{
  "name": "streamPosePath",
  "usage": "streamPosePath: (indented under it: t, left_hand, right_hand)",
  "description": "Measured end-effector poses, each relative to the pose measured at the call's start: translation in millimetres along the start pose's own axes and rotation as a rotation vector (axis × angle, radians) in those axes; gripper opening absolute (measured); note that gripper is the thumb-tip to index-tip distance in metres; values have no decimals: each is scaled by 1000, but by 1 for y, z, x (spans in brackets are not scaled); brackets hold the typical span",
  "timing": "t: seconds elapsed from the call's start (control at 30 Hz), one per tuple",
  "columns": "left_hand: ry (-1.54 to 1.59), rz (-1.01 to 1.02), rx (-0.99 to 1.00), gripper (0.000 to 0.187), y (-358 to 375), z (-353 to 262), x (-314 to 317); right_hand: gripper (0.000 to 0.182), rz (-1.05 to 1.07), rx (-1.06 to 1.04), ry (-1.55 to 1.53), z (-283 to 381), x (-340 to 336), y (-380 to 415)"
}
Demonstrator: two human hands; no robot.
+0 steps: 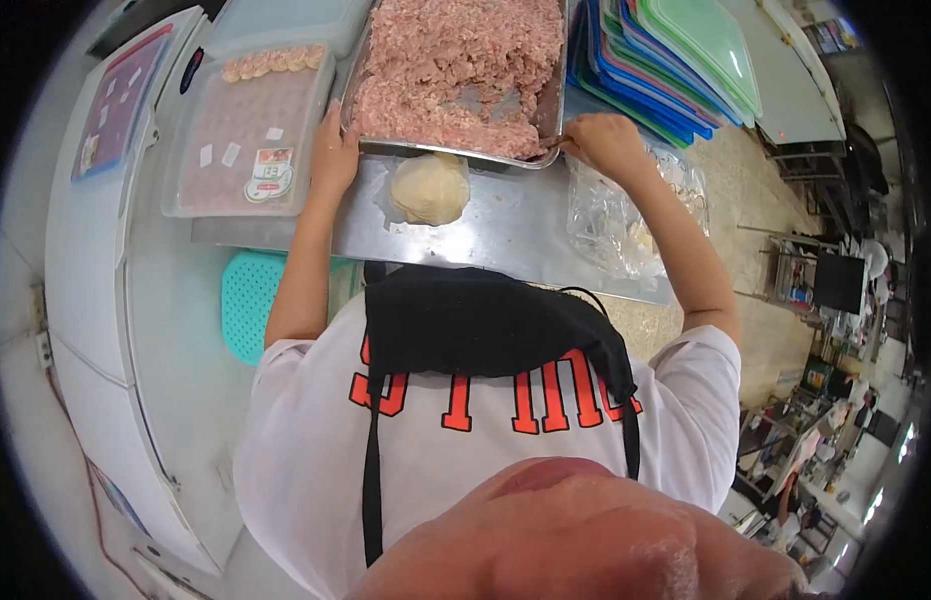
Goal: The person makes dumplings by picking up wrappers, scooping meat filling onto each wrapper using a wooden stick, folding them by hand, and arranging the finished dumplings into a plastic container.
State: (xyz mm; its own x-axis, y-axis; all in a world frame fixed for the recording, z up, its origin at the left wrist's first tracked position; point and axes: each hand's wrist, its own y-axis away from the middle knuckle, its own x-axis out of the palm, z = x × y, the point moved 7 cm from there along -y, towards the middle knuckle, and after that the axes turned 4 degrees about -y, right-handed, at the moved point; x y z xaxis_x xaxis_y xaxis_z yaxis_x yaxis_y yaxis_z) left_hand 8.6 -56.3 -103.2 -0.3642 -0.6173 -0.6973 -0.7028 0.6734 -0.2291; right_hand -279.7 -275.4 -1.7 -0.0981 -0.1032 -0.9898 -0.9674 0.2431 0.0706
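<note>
A metal tray (455,152) full of raw ground meat (455,60) stands at the top of the view; the meat is thinner at the right, where bare metal shows. My left hand (335,158) grips the tray's near left edge, its fingers partly hidden along the side. At the near right corner my right hand (607,145) is closed around a thin, dark utensil (555,142) whose tip points at the meat; its kind is not clear. A pale ball of dough (430,188) sits on the steel table (495,235) just in front of the tray.
Left of the tray is a lidded plastic container (235,150) with small meat-filled pieces (275,62) along its far edge. Coloured plastic lids or boards (675,65) are stacked at right. Clear plastic bags (615,220) lie below them. A turquoise perforated basket (251,305) is under the table edge.
</note>
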Motion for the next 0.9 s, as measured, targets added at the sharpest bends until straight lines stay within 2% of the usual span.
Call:
streamPosePath:
  t: [0.1, 0.17, 0.23, 0.4, 0.53, 0.6, 0.73, 0.87, 0.9]
  left_hand:
    - [-5, -61, 4, 52, 0, 2, -2]
    - [61, 13, -68, 51, -1, 8, 0]
    - [29, -17, -46, 50, -1, 8, -1]
    - [-44, -39, 11, 49, -1, 7, -2]
    - [-40, -21, -33, 48, -1, 5, -4]
    - [-52, -12, -39, 48, -2, 6, -2]
    - [-63, -32, -52, 49, 0, 0, -8]
    - [54, -79, -75, 50, 1, 2, -8]
    - [61, -87, -67, 50, -1, 4, -9]
  right_hand:
    - [23, -57, -11, -114, 11, 17, -9]
    - [25, -97, -21, -150, 30, 20, -25]
    - [30, -169, -4, -240, 41, 19, -40]
    - [38, -157, -64, -276, 16, 31, -82]
    - [37, -214, 29, -200, -17, 33, -106]
    - [37, -245, 179, -219, -32, 30, -113]
    - [34, -246, 338, -253, -36, 36, -122]
    - [39, -143, 325, -176, -19, -1, -120]
    - [38, -133, 270, -65, -8, -18, -119]
